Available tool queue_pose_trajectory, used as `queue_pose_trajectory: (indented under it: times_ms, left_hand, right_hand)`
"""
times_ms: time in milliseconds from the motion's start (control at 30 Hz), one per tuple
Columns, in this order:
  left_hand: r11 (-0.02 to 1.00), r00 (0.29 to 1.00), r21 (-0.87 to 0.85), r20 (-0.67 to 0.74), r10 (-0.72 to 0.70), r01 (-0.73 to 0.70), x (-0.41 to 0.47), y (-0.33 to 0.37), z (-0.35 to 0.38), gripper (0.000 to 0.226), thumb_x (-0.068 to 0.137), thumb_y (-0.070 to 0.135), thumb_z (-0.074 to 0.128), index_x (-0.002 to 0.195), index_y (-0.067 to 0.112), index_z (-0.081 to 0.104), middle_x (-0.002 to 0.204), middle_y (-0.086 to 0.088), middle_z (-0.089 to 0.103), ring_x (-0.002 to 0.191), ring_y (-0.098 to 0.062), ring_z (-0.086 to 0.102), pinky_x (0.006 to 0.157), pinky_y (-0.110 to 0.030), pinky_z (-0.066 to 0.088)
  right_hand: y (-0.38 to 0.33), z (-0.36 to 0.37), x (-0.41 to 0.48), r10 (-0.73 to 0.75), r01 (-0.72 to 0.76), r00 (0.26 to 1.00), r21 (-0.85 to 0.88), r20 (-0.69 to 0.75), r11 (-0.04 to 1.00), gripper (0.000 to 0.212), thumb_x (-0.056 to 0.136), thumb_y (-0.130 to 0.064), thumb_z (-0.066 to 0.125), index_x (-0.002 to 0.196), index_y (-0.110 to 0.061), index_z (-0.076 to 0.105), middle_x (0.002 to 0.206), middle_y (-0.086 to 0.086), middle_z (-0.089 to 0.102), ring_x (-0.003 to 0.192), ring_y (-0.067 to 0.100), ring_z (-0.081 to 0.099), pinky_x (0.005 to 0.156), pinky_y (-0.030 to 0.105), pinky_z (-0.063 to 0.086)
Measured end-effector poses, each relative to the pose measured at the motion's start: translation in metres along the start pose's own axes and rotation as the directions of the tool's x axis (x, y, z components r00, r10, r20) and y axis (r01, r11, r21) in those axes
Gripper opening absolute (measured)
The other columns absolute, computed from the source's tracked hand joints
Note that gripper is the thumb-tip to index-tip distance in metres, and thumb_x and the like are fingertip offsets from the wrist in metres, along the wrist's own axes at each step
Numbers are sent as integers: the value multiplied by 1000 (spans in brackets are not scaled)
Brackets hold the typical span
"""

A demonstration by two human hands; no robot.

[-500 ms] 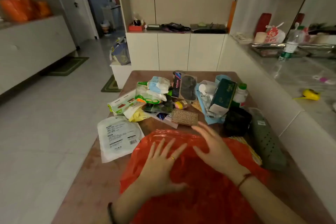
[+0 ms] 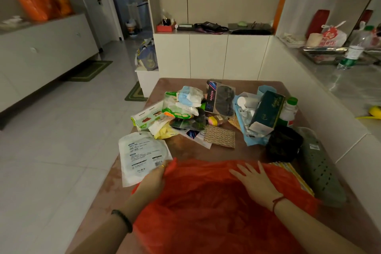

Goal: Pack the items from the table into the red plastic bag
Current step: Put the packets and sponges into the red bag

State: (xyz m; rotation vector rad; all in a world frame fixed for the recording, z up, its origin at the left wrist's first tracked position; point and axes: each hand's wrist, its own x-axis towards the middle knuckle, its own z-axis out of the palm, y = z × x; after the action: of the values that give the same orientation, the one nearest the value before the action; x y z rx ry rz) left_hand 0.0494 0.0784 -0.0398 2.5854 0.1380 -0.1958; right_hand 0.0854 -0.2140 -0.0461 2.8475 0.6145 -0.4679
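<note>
The red plastic bag [image 2: 208,202] lies spread over the near half of the brown table [image 2: 181,146]. My left hand [image 2: 153,179] pinches the bag's far left corner, next to a flat white packet [image 2: 140,154]. My right hand [image 2: 253,181] rests flat on the bag, fingers apart. Beyond the bag lies a heap of items: a green-and-white box [image 2: 148,117], a face-mask pack [image 2: 188,95], a sleep-mask package [image 2: 221,99], a patterned pouch [image 2: 219,139], a dark green box [image 2: 267,109], a black tub [image 2: 283,144].
A white bottle with a green cap [image 2: 288,109] stands at the table's right edge, beside a grey-green perforated case [image 2: 319,169]. A low white wall and counter [image 2: 329,109] run along the right. White cabinets [image 2: 208,55] stand behind the table. Tiled floor [image 2: 61,140] lies to the left.
My left hand has slid left from the middle of the bag to its far left corner and closed on it. My right hand has moved slightly back toward me.
</note>
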Motion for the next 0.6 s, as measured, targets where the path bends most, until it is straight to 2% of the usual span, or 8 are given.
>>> queue_pose_trajectory:
  times_ms: [100, 133, 200, 267, 333, 367, 467, 600]
  left_hand:
    - [894, 974, -426, -102, -201, 140, 11, -8, -11, 48, 97, 8, 39, 143, 11, 27, 150, -16, 34, 137, -32, 33, 114, -38, 22]
    - [819, 965, -551, -92, -246, 157, 13, -10, -16, 49, 96, 10, 41, 143, 12, 27, 149, -16, 34, 134, -33, 36, 112, -41, 28]
    - [683, 959, -708, -26, -281, 181, 17, -14, -31, 56, 93, 11, 50, 143, 17, 25, 140, -13, 41, 122, -29, 45, 97, -40, 42]
    - [613, 960, -765, 23, -279, 197, 19, -19, -45, 66, 88, 18, 59, 143, 24, 22, 128, -5, 43, 114, -24, 46, 88, -38, 45]
    - [593, 951, -788, -35, -308, 163, 25, -27, -54, 71, 85, 23, 63, 143, 24, 22, 130, -4, 43, 115, -22, 46, 90, -37, 45]
    - [597, 931, -787, -81, -357, 160, 30, -31, -58, 71, 84, 25, 64, 143, 22, 24, 135, -7, 43, 119, -24, 45, 94, -38, 44]
    - [622, 839, -747, -168, -517, 234, 41, -47, -62, 73, 82, 23, 67, 142, 13, 26, 145, -15, 38, 128, -34, 42, 100, -44, 41]
    - [540, 763, -746, -67, -642, 389, 47, -67, -57, 89, 81, 20, 69, 147, 8, 11, 147, -20, 36, 130, -38, 42, 103, -48, 39]
  right_hand:
    - [5, -7, 9, 21, -22, 1000, 53, 22, 998, 62, 94, -14, 35, 147, -34, 8, 156, 2, 17, 144, 23, 13, 116, 52, -1]
    - [6, -10, 13, 15, -18, 999, 88, 37, 996, 56, 96, -25, 35, 146, -35, 11, 156, 1, 19, 143, 22, 15, 116, 52, 1]
    - [3, -26, 18, -23, 11, 998, 199, 59, 980, 57, 90, -55, 36, 143, -37, 24, 153, 0, 24, 142, 20, 19, 115, 50, 7]
    - [-7, -49, 28, -46, 58, 998, 389, -40, 919, 57, 85, -63, 41, 135, -35, 41, 147, -3, 36, 135, 15, 32, 111, 41, 25]
    - [-26, -72, 45, -36, 136, 984, 604, -174, 785, 49, 85, -54, 50, 127, -29, 51, 137, -4, 49, 122, 11, 46, 98, 28, 39]
    - [-38, -80, 56, -36, 164, 980, 681, -197, 713, 46, 85, -49, 54, 125, -26, 53, 134, -3, 52, 118, 11, 49, 92, 25, 41]
    - [-77, -93, 92, -61, 119, 993, 819, -103, 561, 49, 85, -39, 60, 129, -20, 50, 133, 4, 52, 118, 17, 51, 88, 24, 41]
    - [-123, -86, 135, -40, -82, 994, 924, 104, 373, 67, 83, -37, 63, 140, -14, 35, 139, 9, 45, 124, 21, 47, 96, 31, 42]
